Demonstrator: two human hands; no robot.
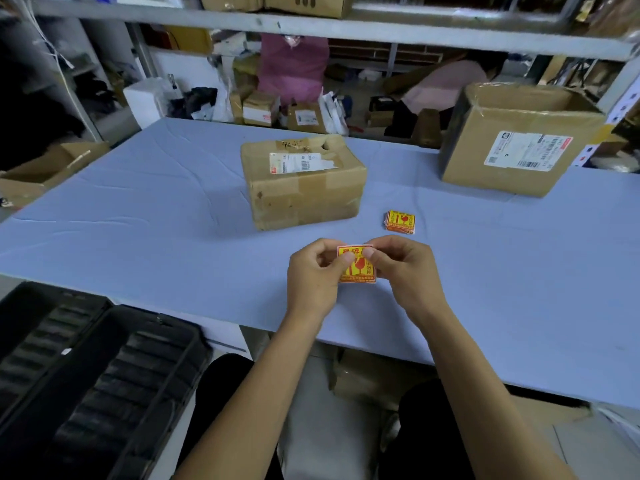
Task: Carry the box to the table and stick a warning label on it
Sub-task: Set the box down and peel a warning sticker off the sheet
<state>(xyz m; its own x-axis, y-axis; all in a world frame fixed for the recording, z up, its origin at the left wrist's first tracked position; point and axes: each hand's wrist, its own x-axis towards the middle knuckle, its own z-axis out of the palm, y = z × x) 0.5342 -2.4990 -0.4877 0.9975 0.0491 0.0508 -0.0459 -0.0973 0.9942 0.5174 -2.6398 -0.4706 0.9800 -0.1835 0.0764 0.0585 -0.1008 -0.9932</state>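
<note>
A taped brown cardboard box (304,192) with a white shipping label on top rests on the pale blue table (138,216). In front of it, above the table, I hold a yellow and red warning label (356,271) between both hands. My left hand (315,275) pinches its left side and my right hand (403,270) pinches its upper right part. A small stack of the same labels (400,221) lies on the table to the right of the box.
A larger open cardboard box (519,140) stands at the table's right back. Black plastic trays (90,375) sit low at the left. A shelf beam (311,29) crosses overhead, with cluttered parcels behind the table. Another carton (41,171) sits off the left edge.
</note>
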